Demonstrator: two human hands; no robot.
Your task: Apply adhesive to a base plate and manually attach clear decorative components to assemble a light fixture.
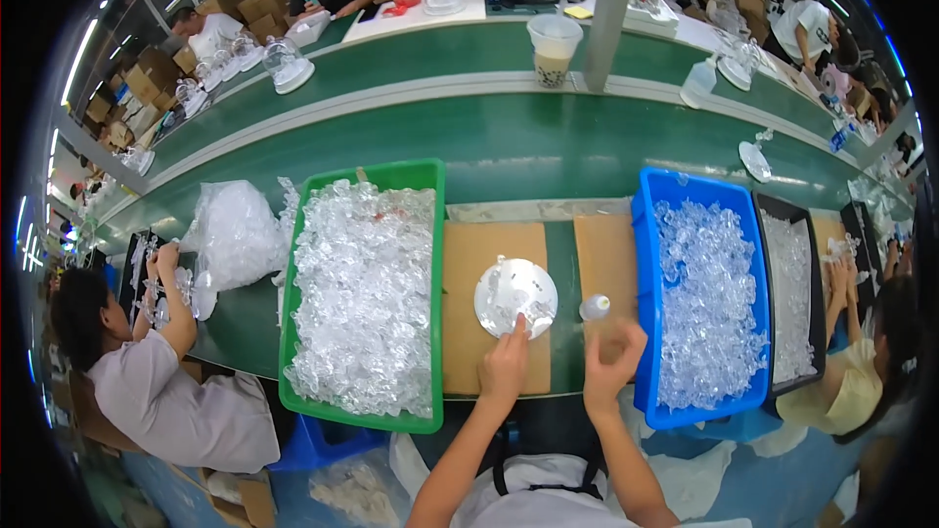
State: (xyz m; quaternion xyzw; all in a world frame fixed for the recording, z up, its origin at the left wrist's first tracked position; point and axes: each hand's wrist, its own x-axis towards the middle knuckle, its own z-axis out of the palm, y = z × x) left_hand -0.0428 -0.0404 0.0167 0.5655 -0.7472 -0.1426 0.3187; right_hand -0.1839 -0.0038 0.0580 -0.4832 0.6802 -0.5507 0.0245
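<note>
The person is sitting at a bench (509, 152) with a green belt running across it, working over two cardboard sheets (468, 264) laid between two bins. The left hand (506, 364) is reaching forward, its fingertips touching the near edge of a round clear plastic disc (515, 295) that is lying flat on the cardboard; small clear pieces are sitting on the disc's near part. The grip here is looking loosely closed, pressing or pinching at the rim rather than wrapping anything, though whether a small piece is pinched between the fingers cannot be told. The right hand (612, 364) is hovering half open with fingers spread, holding nothing visible, just near a small white bottle (594, 308) standing on the cardboard beside the disc.

To the left, a green bin (430, 176) is heaped with clear crystal-like pieces; to the right, a blue bin (648, 205) is holding more of the same, with a black tray (817, 332) beyond it. Other people are working at both sides and across the belt, and a cup with a drink (554, 49) is standing on the far side.

As a judgement: the disc is light and lying loose, so a push from the left fingertips may be sliding it or tipping the small pieces off. The spread right hand could be knocking the little bottle over, since it is narrow and upright. The heaped green bin is looking ready to spill pieces over its rim if bumped
</note>
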